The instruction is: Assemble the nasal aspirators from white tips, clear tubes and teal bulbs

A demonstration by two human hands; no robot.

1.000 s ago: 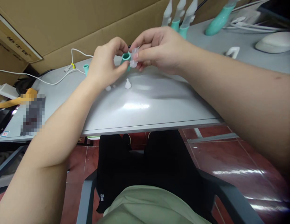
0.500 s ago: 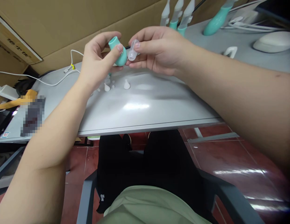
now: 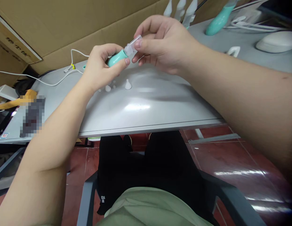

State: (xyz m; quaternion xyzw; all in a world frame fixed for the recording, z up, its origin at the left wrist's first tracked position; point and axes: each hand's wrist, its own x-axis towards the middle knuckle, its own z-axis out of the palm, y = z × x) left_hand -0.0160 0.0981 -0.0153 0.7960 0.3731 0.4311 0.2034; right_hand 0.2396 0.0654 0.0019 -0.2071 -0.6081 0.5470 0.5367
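both hands are closed on small parts held in the air above the grey table. left hand pinches a teal rubber bulb between thumb and fingertips, its open mouth turned toward the other hand. right hand pinches a clear plastic tube between thumb and forefinger, and the tube's lower end sits right at the bulb's mouth, touching it or just entering; how deep it has gone cannot be told, since the fingers cover part of the joint.

judging by how the two pieces meet, the joining looks begun but not seated: most of the clear tube shows outside the bulb, so pushing it home seems left to do.

on the table just beyond and below the hands lies a small white cone-shaped tip, with a few smaller white bits beside it, all loose and untouched, so they appear not yet fitted to anything. further back a white cable runs along the table toward the cardboard wall. at the far right stand several put-together pieces in teal and white, which reads as work already done, and a white rounded object lies near them.
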